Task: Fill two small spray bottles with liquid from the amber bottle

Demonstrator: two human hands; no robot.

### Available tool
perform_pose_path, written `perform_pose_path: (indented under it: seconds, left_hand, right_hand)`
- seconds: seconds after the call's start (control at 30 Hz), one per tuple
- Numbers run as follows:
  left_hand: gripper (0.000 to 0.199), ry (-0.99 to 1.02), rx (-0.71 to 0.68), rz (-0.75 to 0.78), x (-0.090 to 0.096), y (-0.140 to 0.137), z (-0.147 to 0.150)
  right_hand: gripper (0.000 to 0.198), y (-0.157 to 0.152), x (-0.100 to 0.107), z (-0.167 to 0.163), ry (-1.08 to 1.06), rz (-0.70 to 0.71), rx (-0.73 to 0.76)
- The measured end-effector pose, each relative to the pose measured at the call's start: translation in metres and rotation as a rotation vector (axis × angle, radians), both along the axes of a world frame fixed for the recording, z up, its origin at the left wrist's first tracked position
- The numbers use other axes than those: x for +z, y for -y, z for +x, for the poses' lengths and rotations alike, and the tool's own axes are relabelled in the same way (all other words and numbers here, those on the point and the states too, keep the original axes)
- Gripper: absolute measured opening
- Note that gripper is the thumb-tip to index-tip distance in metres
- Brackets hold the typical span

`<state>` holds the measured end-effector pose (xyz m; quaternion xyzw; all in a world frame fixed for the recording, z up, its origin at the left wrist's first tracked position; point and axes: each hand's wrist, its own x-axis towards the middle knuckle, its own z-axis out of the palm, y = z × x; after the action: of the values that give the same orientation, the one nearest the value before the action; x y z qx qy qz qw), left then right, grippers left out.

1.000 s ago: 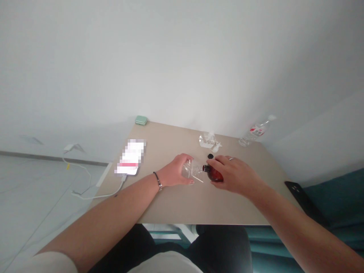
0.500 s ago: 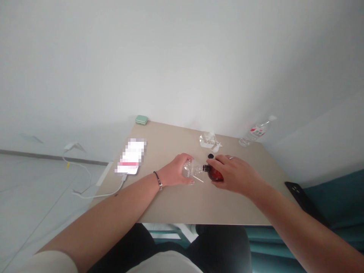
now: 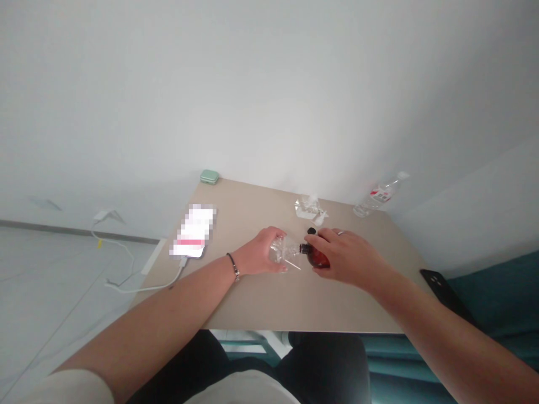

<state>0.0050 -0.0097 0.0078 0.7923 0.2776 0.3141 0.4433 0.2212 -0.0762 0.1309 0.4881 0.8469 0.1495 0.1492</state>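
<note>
Near the middle of the table [image 3: 252,303], my left hand [image 3: 264,251] is closed around a small clear container [image 3: 281,250], whose exact kind I cannot make out. A thin white stick [image 3: 293,265] shows beside it. My right hand [image 3: 343,255] grips a brown-red bottle [image 3: 318,257] from above. The bottle is tilted, its uncapped dark neck pointing left at the clear container's narrow end. Whether the two touch, or any liquid passes, cannot be made out. A black cap [image 3: 311,230] lies just behind the bottle, by my right fingertips.
Crumpled clear wrapping [image 3: 310,210] lies behind my hands. A clear plastic bottle [image 3: 381,194] stands at the back right corner. At the left are a phone [image 3: 194,230] with a white cable [image 3: 147,290] and a green case [image 3: 209,177]. Beyond the right edge rests a black phone-like object [image 3: 442,289].
</note>
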Motion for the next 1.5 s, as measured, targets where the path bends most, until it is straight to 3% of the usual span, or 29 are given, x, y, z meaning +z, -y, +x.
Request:
perform_pose_path:
  seconds: [1.5]
  left_hand:
    - [0.073, 0.024, 0.003, -0.027, 0.003, 0.001, -0.001]
  right_hand:
    - [0.042, -0.002, 0.011, -0.010, 0.073, -0.005, 0.034]
